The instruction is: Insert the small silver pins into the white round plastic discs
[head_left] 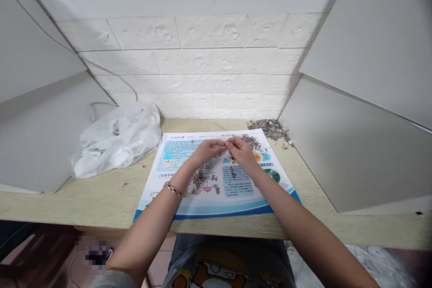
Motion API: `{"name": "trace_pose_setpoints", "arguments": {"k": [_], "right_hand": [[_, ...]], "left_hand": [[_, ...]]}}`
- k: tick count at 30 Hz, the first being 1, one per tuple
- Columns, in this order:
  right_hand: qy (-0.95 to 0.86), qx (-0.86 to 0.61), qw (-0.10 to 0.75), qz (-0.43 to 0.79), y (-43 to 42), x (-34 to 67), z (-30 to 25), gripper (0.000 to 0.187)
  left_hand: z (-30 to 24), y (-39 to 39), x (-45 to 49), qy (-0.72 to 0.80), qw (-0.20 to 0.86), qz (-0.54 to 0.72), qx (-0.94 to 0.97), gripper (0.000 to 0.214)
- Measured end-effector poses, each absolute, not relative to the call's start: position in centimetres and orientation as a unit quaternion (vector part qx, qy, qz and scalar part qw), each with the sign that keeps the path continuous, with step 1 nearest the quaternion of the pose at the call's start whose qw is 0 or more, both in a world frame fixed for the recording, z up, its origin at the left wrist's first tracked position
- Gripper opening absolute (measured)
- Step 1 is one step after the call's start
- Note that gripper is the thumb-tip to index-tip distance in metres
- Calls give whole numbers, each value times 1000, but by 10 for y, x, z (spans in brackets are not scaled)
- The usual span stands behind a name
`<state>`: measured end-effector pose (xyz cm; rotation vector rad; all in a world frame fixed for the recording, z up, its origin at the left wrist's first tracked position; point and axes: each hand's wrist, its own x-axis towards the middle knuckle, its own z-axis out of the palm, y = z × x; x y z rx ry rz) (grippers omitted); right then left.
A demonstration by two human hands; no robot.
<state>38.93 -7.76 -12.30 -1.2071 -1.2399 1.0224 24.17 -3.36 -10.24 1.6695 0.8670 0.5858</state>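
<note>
My left hand (205, 153), with a chain bracelet (173, 189) on the wrist, and my right hand (241, 153) meet above a printed blue-and-white paper poster (236, 182). Their fingertips pinch together around a tiny metal part (226, 144), mostly hidden by the fingers. A heap of small metal parts (252, 142) lies on the poster just beyond my right hand. Another scattered heap (199, 178) sits below my left hand. A larger heap of the same parts (270, 129) rests on the desk beyond the poster's far corner.
A crumpled white plastic bag (116, 141) lies on the light wood desk (101, 202) left of the poster. Grey side panels (354, 144) and a white brick-pattern wall (202, 67) enclose the desk. A stray metal part (125, 184) lies near the bag.
</note>
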Motion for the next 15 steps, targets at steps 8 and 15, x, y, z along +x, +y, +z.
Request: {"name": "trace_pose_setpoints", "arguments": {"k": [8, 15], "right_hand": [[-592, -557, 536, 228, -85, 391, -113, 20], [-613, -563, 531, 156, -83, 393, -114, 16]], "left_hand": [[-103, -36, 242, 393, 527, 241, 713, 28], [-102, -43, 245, 356, 625, 250, 648, 51]]}}
